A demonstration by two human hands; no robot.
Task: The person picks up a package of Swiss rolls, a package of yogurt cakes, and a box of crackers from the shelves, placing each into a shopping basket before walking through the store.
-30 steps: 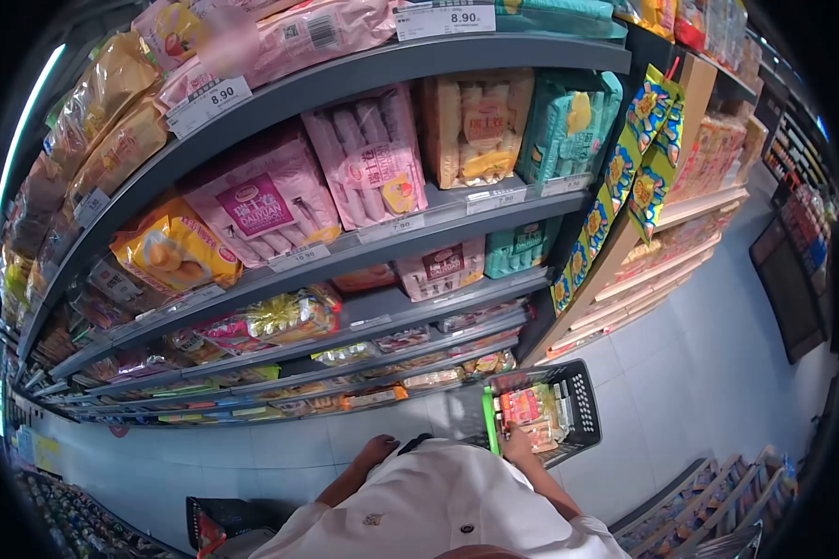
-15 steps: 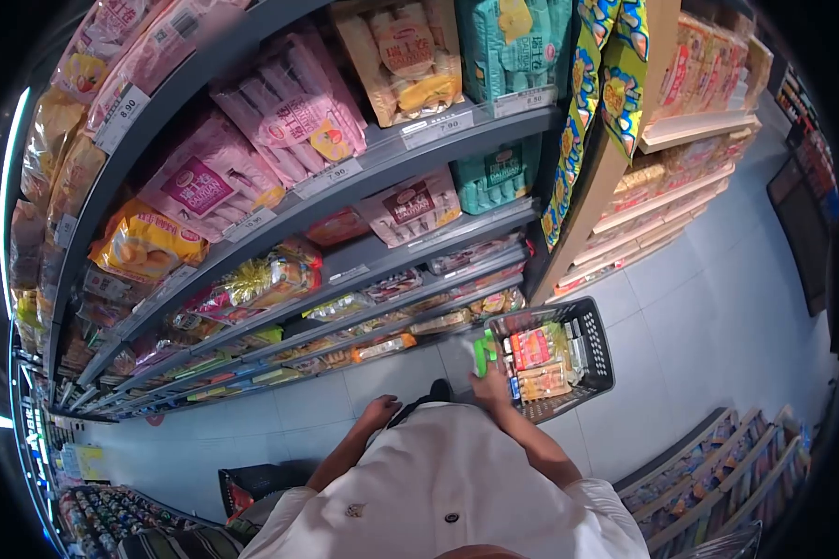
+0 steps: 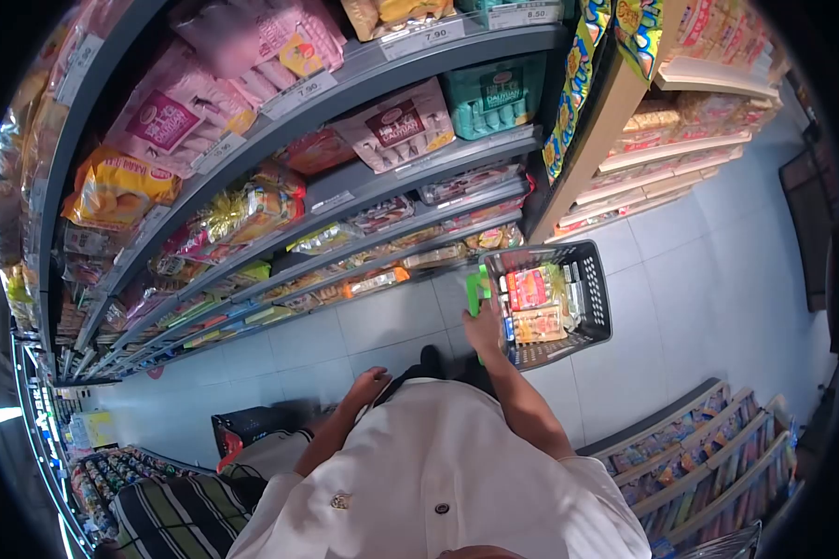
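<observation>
From here I'm seeing the right arm (image 3: 524, 399) extending forward, the right hand (image 3: 482, 330) gripping, while the left hand (image 3: 368, 382) is hanging loosely, half curled

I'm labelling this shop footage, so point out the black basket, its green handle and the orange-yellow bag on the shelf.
Black basket (image 3: 596, 291): head view, perforated side wall.
Green handle (image 3: 474, 293): head view, bright green bar.
Orange-yellow bag (image 3: 121, 191): head view, printed front.
</observation>
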